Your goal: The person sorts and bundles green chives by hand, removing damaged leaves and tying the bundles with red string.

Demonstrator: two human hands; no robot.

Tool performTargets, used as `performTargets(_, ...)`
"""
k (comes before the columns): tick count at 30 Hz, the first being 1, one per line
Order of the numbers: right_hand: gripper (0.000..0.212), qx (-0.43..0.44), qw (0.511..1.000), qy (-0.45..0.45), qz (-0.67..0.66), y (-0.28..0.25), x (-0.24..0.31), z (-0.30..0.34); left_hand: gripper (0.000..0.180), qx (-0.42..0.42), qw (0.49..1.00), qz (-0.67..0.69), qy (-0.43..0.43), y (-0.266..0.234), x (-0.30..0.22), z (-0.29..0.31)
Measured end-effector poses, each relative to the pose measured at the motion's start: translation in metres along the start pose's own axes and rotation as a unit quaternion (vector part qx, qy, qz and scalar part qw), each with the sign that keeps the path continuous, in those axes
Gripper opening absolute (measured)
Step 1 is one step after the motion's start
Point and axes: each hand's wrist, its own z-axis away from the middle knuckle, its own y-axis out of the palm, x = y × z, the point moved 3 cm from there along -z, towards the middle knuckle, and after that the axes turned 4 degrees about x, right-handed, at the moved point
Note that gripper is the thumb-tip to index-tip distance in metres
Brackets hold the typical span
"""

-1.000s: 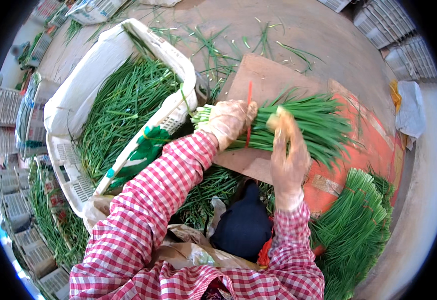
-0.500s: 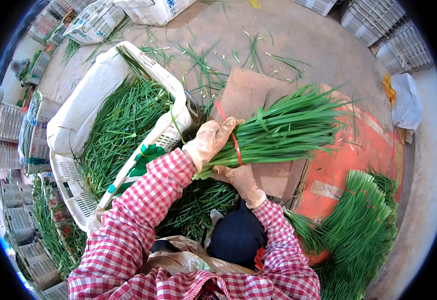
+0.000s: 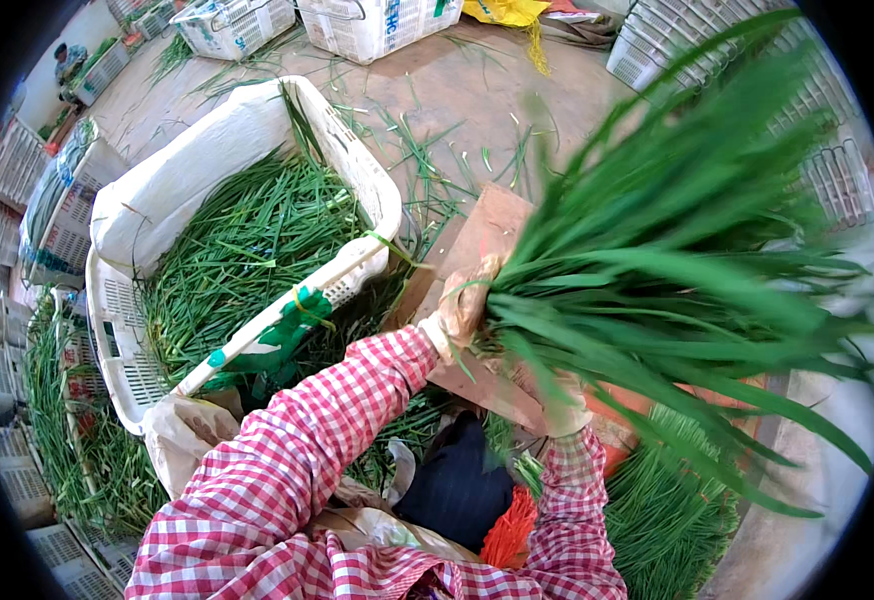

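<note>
L hand [image 3: 465, 308] is gripping the leaf bunch [image 3: 672, 265] nr its base, over cardboard [image 3: 494, 222]; R hand [image 3: 563, 404] is hiding partly behind it, grip can't tell. Blades are fanning wide, so a slack L grip might be shedding some.

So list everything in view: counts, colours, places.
Leaf bundle: one, green, centre to right
Lined crate: one, white, left of centre
Loose leaves: many, green, that crate and the floor
Other crates: many, mostly white, top and both sides
Cardboard: at least one piece, brown, centre
Leaf pile: one, green, lower right
Underlying surface: one, orange, lower right
Strips: one bunch, red, lower centre
Sack: one, yellow, top
Distant person: one, bluish clothing, upper left
Left hand: one, red checked sleeve, fingers around leaf bundle
Right hand: one, matching sleeve, mostly hidden
</note>
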Motion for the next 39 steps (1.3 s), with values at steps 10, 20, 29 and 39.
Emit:
performTargets(10, 0.048, -0.04, 0.994, 0.003, -0.1, 0.015, -0.028, -0.029, 0.043, -0.138, 0.978, 0.045, 0.153, -0.001, 0.038, 0.002)
performTargets(20, 0.047, -0.098, 0.964, 0.026, -0.244, 0.023, -0.029, -0.033, 0.04, -0.1, 0.927, -0.338, 0.129, 0.012, 0.029, -0.005)
performTargets(29, 0.032, -0.085, 0.841, 0.053, -0.532, 0.085, -0.08, -0.036, 0.045, 0.273, 0.855, -0.434, 0.08, 0.051, -0.036, -0.007)
performTargets(39, 0.03, -0.282, 0.957, 0.032, -0.054, -0.009, 0.042, -0.079, 0.05, 0.31, 0.861, -0.377, 0.142, -0.002, 0.005, -0.027)
